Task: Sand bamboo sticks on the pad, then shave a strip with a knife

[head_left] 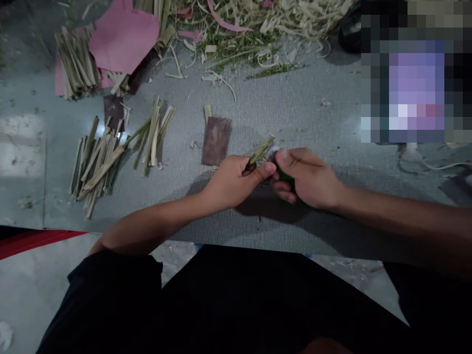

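Near the middle of the grey table (177,191), my left hand (238,182) is closed round a short greenish stalk (262,150), whose end sticks up past the thumb. My right hand (304,177) meets it from the right, fingers wrapped round a dark green object (284,178), mostly hidden in the grip; a small pale, blurred part shows at its top by the stalk. A brown rectangular piece (217,141) lies just left of my left hand, over a pale strip (208,112).
Several cut stalks (99,164) lie loosely at the left, with another small group (153,137) beside them. Behind are a stalk bundle (77,64), pink paper (125,37) and a heap of shavings (258,24). A dark rounded object (350,32) stands back right.
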`<action>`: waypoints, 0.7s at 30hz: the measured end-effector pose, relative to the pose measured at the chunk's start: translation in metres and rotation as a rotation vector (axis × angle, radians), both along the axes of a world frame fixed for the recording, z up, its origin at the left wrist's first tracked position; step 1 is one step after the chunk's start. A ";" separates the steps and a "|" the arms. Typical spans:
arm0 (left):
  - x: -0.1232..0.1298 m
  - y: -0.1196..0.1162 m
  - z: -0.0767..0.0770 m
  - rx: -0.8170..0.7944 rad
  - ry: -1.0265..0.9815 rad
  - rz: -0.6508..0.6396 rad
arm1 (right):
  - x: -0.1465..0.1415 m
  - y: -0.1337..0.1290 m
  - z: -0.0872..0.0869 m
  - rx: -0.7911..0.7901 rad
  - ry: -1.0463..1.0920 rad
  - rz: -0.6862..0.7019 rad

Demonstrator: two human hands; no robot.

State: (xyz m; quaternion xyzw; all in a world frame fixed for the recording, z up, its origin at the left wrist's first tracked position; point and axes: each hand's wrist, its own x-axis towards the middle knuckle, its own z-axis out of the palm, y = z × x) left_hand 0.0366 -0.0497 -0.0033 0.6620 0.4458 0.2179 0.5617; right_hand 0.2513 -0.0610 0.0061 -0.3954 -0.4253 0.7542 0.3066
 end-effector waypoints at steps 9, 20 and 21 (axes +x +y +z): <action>0.001 0.004 0.009 -0.070 -0.083 -0.020 | 0.006 0.008 0.001 0.064 0.007 0.154; -0.002 0.004 0.001 -0.073 -0.076 -0.086 | 0.007 0.015 0.005 -0.069 -0.036 0.451; -0.002 0.005 0.001 -0.066 -0.086 -0.088 | 0.007 0.015 0.005 -0.074 -0.040 0.422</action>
